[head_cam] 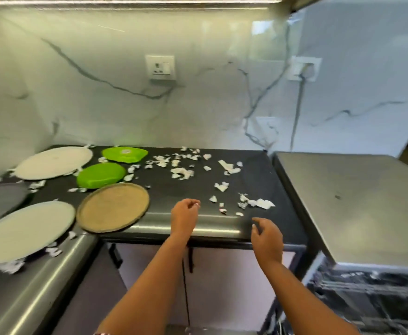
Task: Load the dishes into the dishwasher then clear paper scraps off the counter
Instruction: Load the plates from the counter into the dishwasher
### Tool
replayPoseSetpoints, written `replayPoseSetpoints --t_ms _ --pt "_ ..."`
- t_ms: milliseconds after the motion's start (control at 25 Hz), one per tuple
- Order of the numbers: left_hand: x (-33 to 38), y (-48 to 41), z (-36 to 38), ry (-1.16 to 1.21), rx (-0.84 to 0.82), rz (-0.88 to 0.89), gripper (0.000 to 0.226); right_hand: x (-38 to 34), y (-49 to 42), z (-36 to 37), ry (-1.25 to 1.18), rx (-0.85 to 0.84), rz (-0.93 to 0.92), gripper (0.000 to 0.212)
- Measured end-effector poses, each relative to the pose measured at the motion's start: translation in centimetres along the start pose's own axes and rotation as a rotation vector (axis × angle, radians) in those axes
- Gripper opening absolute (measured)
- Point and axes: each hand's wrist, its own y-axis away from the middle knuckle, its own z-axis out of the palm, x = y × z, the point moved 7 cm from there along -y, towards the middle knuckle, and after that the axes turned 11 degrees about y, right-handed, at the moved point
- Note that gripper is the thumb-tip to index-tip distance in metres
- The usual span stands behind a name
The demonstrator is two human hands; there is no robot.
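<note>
Presently: left hand point(185, 213), right hand point(267, 238), both loosely curled, empty, over black counter's point(246, 180) front edge; paper scraps point(181, 172) scattered; brown plate point(112, 206) near left hand.

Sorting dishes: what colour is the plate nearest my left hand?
Tan; the plate has a darker rim. Best seen in the head view.

bare counter point(188, 189) lies between the brown plate point(113, 207) and the paper scraps point(258, 203) (scattered rightward).

Veined marble wall point(101, 105), socket point(160, 67), cabinet doors point(222, 286)
</note>
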Motion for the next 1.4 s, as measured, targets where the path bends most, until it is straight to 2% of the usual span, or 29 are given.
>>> replayPoseSetpoints --t_ms 320,480,600,720,880,1080,1240,1400 --pt "-5.7 -5.8 -16.2 0.036 0.448 -0.175 0.026 -11.7 -2.2 10.9 -0.058 -0.182 -0.145 0.020" --pt "-9.1 -8.8 -22.1 0.042 0.562 -0.241 0.028 -16.4 -2.7 16.8 -0.059 -0.319 -0.176 0.022" --pt "-11.0 -11.0 -24.9 0.001 0.570 -0.262 0.030 -19.2 -2.6 21.6 -0.039 -0.441 -0.150 0.022" --pt "-11.9 -13.6 -26.1 -0.079 0.516 -0.244 0.036 -21.3 -3.0 25.0 -0.004 -0.525 -0.044 0.028" --pt "-12.7 -16.6 -26.3 -0.262 0.401 -0.294 0.049 -22.6 -3.7 28.4 0.113 -0.635 0.027 0.017" --pt "-13.3 -18.8 -25.9 -0.469 0.351 -0.438 0.052 -21.9 -4.9 29.7 0.129 -0.652 0.130 0.014" --pt "-13.6 -19.5 -26.0 -0.431 0.415 -0.462 0.044 -21.0 -5.0 30.1 0.061 -0.656 0.191 0.017" --pt "-13.9 -20.4 -26.4 -0.323 0.467 -0.367 0.042 -20.8 -5.2 30.2 0.002 -0.676 0.228 0.018"
